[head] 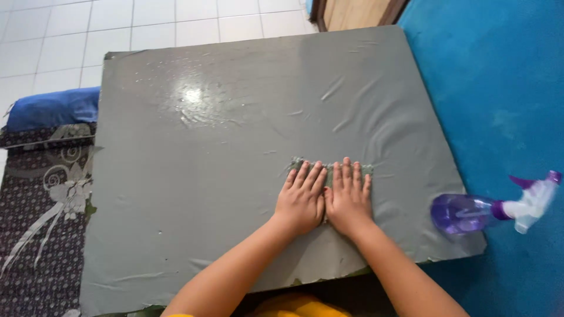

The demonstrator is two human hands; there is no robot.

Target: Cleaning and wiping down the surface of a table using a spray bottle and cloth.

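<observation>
Cloth point(296, 162) under both flat hands point(325, 198)

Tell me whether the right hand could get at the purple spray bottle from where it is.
Probably yes. The right hand lies flat on the green cloth, and the spray bottle lies on its side to its right at the grey board's edge, with nothing between.

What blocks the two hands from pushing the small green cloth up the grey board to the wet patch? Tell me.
Nothing visible. The left hand and right hand press flat on the small green cloth; only bare, wrinkled grey board lies before the wet patch.
</observation>
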